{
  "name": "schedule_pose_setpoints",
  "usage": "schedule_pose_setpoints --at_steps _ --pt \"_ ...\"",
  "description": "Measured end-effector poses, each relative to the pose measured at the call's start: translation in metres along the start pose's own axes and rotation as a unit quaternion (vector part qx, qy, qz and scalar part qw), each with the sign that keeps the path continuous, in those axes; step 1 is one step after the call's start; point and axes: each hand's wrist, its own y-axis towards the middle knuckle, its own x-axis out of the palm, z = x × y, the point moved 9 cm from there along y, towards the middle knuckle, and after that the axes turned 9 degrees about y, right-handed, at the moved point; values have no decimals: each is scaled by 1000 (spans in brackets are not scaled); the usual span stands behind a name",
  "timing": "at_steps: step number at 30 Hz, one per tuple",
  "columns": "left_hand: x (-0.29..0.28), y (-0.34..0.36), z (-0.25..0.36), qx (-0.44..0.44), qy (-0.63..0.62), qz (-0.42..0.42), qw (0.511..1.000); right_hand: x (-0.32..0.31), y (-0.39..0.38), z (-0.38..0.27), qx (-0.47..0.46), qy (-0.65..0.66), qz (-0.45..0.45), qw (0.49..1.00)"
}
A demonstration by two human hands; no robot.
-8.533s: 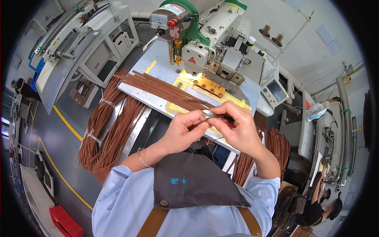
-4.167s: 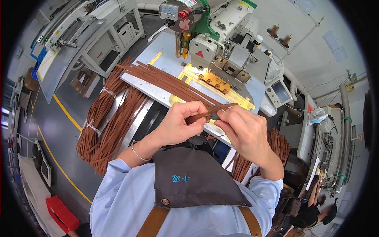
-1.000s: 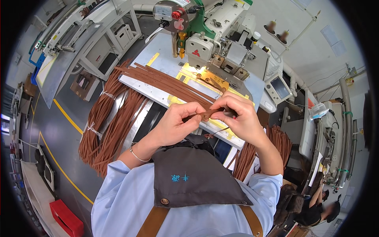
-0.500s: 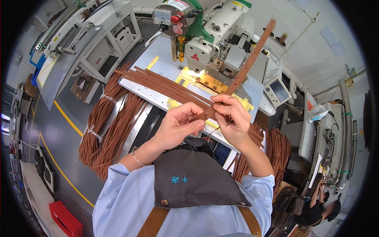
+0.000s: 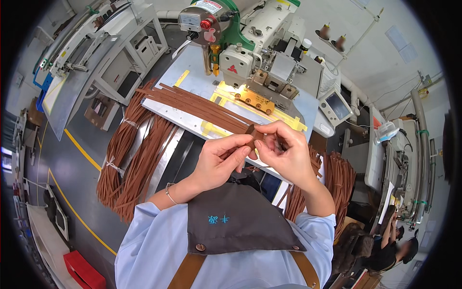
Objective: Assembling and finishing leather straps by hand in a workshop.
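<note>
Flat brown leather-look strap (image 5: 253, 137): short piece visible, raised over the near edge of the pale blue-grey worktable (image 5: 166, 114), between both hands, in front of the machine. Left hand (image 5: 219, 161): thumb and index closed, pinching strap from the left; other fingers curled under. Right hand (image 5: 289, 155): thumb and index gripping strap from the right; cannot tell if curled fingers hold anything more. Rest of strap hidden by hands.

Row of long thin brown strips (image 5: 192, 103) flat on worktable, running from far left to just beyond the hands. Left of worktable, thick hanging bundle of brown strips with white ties (image 5: 118, 156). Right, another dense brown strip bundle (image 5: 340, 180).

Far side of worktable: white industrial sewing machine with green housing (image 5: 237, 66). Gold-coloured metal block with round fittings (image 5: 255, 99) lit up below its head, yellow tape around. Right of it, white control box with dark screen (image 5: 335, 104). Far right, two brown thread spools (image 5: 324, 32) on stand. Near: dark grey apron (image 5: 240, 219) over light blue shirt. Near left, red box (image 5: 84, 269) on floor.
</note>
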Motion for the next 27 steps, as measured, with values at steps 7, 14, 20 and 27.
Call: schedule_pose_setpoints --at_steps 7,14,20,27 --pt "3 -1 -13 -4 -44 -1 999 4 -1 15 28 112 -47 992" --pt "3 -2 -10 34 -61 9 998 2 0 0 -13 42 -46 998" --pt "5 -2 -9 25 -77 -1 997 0 -2 -5 -47 13 -47 998" --pt "6 -2 -5 26 -68 10 997 4 -2 -14 -65 -5 -52 997"
